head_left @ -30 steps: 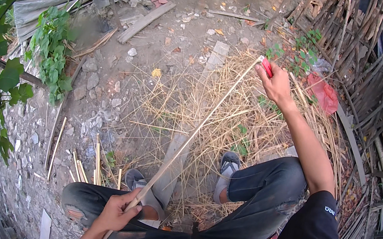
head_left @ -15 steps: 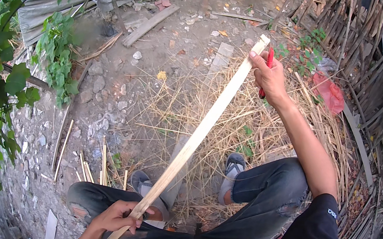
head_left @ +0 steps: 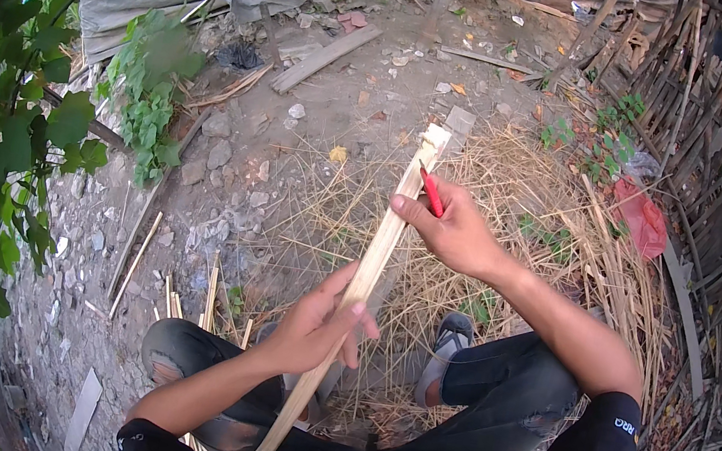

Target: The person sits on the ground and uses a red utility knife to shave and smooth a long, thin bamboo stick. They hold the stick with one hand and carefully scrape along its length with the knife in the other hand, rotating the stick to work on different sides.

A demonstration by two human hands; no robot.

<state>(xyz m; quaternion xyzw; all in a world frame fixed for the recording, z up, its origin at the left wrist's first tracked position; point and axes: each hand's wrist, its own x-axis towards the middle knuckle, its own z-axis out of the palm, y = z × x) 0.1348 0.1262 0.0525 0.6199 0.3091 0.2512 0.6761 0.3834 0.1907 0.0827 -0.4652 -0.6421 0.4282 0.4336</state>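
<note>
The ground [head_left: 229,189] extends ahead of the seated person, with a loose heap of pale straw-like slivers [head_left: 520,185] in front and to the right. A pale wooden strip [head_left: 382,243] lies clear above it, long axis slanting from the lap at lower left up to the far end, slightly right. The left hand [head_left: 315,328] holds it about midway, fingers parted, thumb on top and fingers passing beneath. The right hand [head_left: 456,227] is nearer the far end, on the strip's right side, thumb against its edge, fingers curled around a red tool [head_left: 432,193] pointing toward the strip; contact cannot be confirmed.
</note>
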